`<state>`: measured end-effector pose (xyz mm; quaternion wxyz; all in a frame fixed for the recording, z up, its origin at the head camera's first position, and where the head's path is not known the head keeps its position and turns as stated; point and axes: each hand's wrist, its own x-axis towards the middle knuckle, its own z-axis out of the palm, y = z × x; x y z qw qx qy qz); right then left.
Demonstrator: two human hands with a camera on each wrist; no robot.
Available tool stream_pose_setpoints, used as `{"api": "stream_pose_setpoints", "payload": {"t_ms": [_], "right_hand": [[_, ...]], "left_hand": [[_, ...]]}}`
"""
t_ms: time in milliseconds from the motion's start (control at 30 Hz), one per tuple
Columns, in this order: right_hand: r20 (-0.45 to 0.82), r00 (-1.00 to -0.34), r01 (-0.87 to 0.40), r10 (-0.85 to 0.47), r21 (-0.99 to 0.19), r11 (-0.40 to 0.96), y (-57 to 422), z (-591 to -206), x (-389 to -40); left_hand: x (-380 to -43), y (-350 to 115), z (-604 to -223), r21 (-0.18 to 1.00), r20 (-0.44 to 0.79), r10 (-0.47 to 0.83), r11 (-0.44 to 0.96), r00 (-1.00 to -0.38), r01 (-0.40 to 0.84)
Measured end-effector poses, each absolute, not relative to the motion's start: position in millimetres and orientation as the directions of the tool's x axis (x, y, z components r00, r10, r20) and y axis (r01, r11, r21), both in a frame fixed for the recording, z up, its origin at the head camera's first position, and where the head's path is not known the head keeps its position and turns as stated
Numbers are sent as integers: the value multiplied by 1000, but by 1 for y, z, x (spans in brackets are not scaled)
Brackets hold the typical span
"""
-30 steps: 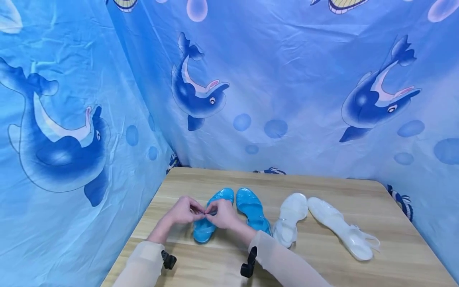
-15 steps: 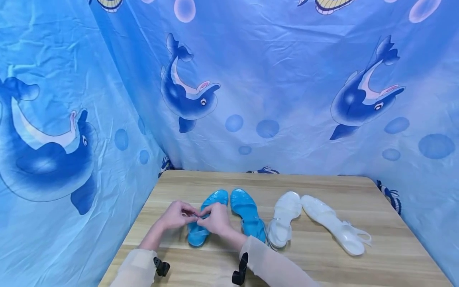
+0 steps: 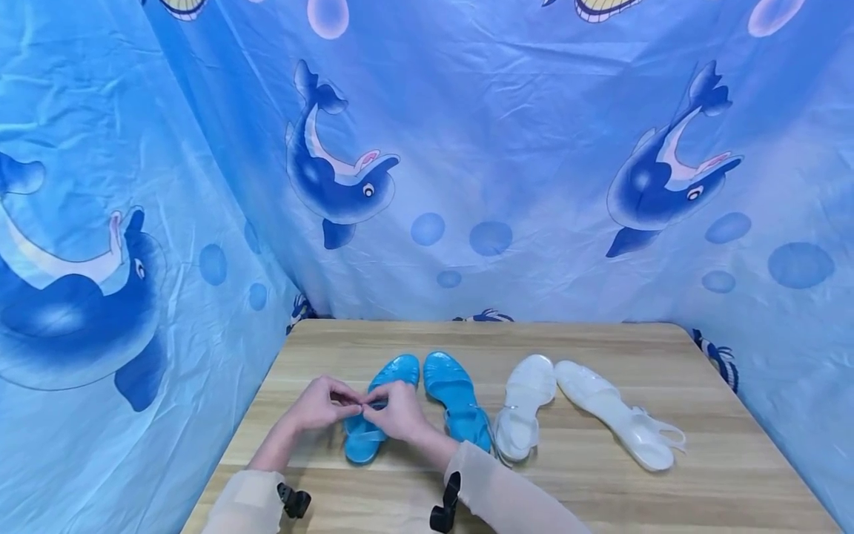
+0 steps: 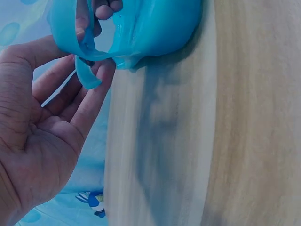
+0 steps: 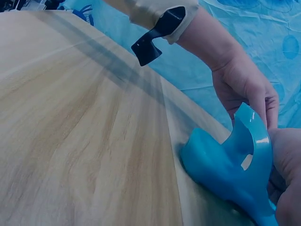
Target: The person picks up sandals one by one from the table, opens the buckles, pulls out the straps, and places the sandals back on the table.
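The left of two blue jelly sandals (image 3: 362,449) lies on the table, toe pointing away. My left hand (image 3: 319,404) pinches its ankle strap (image 4: 65,28) at the outer side. In the left wrist view the loose strap end (image 4: 86,76) curls down between thumb and fingers, beside a small dark buckle part (image 4: 87,61). Fingertips of my right hand (image 3: 400,412) meet the left ones there and pinch the same strap. From the right wrist view, the heel (image 5: 207,157) and raised strap show, while the fastening itself is hidden behind the hand.
The other blue sandal (image 3: 448,380) lies just right of my right hand. Further right are two white sandals, one upright (image 3: 534,382) and one angled with its strap loose (image 3: 617,415). Blue dolphin-print cloth (image 3: 440,148) hangs behind and beside the wooden table (image 3: 574,497).
The head view has turned slightly right, so hands, sandals and table sit further left in it. Both hands stay at the strap with only small finger movements.
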<state>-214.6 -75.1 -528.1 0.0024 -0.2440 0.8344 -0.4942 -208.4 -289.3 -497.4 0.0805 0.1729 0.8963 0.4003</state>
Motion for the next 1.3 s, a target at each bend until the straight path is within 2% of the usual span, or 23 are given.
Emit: {"api": "stream_pose_setpoints", "payload": {"t_ms": [333, 500, 733, 933, 1167, 1300], "right_hand": [[196, -909, -347, -368, -846, 406, -77, -528, -210], [234, -890, -397, -390, -820, 413, -74, -528, -208], [340, -818, -539, -464, -735, 411, -68, -526, -217], [325, -802, -550, -501, -728, 409, -66, -527, -217], [362, -776, -598, -516, -681, 422, -71, -526, -212], [355, -794, -580, -494, -687, 439, -73, -527, -211]], "left_hand": [[-206, -291, -491, 762, -36, 382, 609, -924, 222], [-205, -288, -488, 763, -28, 391, 603, -920, 233], [-211, -285, -483, 741, -37, 383, 630, -923, 232], [-211, -287, -485, 730, -75, 389, 649, -918, 216], [-207, -294, -491, 765, -89, 382, 618, -920, 182], [-207, -296, -493, 782, -82, 379, 598, -922, 176]]}}
